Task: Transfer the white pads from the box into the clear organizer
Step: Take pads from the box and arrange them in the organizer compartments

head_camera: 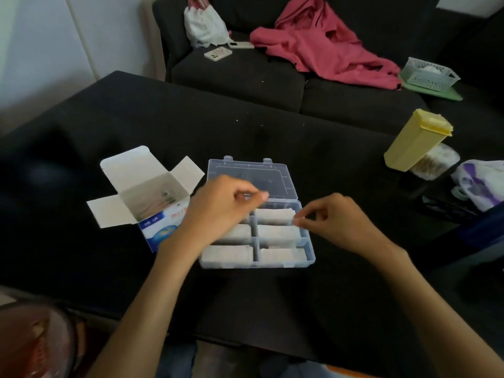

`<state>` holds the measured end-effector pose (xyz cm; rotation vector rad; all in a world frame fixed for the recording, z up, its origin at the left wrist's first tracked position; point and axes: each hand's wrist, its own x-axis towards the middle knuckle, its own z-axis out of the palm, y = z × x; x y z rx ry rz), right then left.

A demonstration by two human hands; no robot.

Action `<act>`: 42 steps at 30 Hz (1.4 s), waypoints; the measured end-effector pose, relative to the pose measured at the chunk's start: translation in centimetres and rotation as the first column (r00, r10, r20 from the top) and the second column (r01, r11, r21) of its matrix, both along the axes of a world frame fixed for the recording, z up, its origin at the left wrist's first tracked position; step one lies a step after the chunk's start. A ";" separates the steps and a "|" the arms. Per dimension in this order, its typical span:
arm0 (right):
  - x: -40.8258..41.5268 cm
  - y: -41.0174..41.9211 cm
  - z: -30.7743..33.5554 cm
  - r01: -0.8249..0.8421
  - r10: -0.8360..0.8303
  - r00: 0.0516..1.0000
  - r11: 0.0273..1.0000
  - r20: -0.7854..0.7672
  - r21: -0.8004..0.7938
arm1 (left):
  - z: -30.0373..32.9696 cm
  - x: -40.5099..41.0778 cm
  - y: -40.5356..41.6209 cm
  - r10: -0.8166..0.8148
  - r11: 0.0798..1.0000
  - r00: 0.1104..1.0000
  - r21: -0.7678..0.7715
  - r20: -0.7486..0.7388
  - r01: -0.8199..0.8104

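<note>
The clear organizer (307,242) lies open on the black table, its lid (246,170) flat behind it. White pads (281,255) fill the compartments I can see. To its left stands the open white and blue box (161,230) with a few pads still inside. My left hand (218,207) hovers over the organizer's far left compartment, fingers curled and thumb against fingertips; it is blurred and I see nothing in it. My right hand (330,218) pinches the right end of the pad stack (274,214) in the far right compartment.
A yellow lidded container (414,144) leans on a clear tub (436,162) at the table's right, beside a white and purple bag (480,181). Behind the table is a dark sofa with a pink garment (321,45), two phones, a white bag and a grey basket (428,73).
</note>
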<state>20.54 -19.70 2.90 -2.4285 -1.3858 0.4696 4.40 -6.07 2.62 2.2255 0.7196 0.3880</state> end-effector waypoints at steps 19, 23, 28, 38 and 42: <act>-10.9 10.3 -0.9 -0.529 0.518 0.838 0.848 0.171 0.024 | -3.5 -10.6 6.6 0.724 0.580 0.688 -0.506 -0.038 -0.639; -11.2 8.9 -2.5 -0.480 0.459 0.870 0.871 0.179 0.101 | -4.5 -11.6 6.8 0.635 0.741 0.766 -0.361 0.103 -0.566; -11.7 8.9 -2.9 -0.458 0.358 0.851 0.864 0.383 0.210 | -3.7 -11.8 6.1 0.575 0.774 0.642 -0.083 0.507 -0.628; -11.5 10.1 -2.5 -0.375 0.285 0.902 0.889 0.323 0.264 | -4.6 -11.1 6.6 0.544 0.826 0.721 -0.124 0.430 -0.549; -11.9 10.2 -1.8 -0.386 0.330 0.904 0.904 0.272 0.186 | -4.8 -11.2 7.2 0.585 0.811 0.737 -0.222 0.340 -0.542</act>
